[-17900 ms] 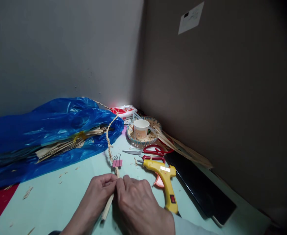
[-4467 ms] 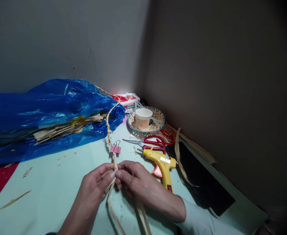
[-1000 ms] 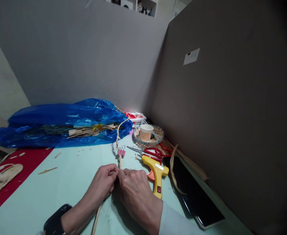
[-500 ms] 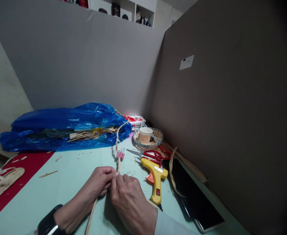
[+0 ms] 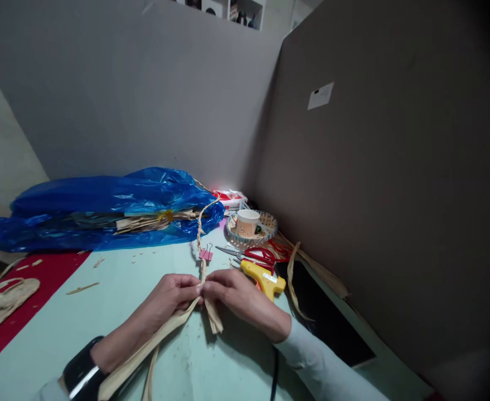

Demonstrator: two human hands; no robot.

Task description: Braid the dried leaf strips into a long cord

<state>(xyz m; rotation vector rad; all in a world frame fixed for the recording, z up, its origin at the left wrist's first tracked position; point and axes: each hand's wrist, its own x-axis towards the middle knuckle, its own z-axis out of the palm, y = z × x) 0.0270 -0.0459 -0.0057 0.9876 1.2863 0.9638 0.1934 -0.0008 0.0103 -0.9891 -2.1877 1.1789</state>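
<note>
Since a moment ago the strips have fanned out below the braid (image 5: 202, 245): left hand (image 5: 170, 296) and right hand (image 5: 232, 289) pinch its near end, pale flat strips (image 5: 161, 334) trailing nearward. Far right, a woven basket (image 5: 270, 223) holds a paper cup (image 5: 247, 221). Far left on the mint table (image 5: 115, 289) lies a crinkled blue bag (image 5: 102, 206) of husks.

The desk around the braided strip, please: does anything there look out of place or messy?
Mostly tidy. Small straw scraps lie scattered on the green tabletop, and a loose curled strip droops over the dark tablet beside the glue gun.
</note>
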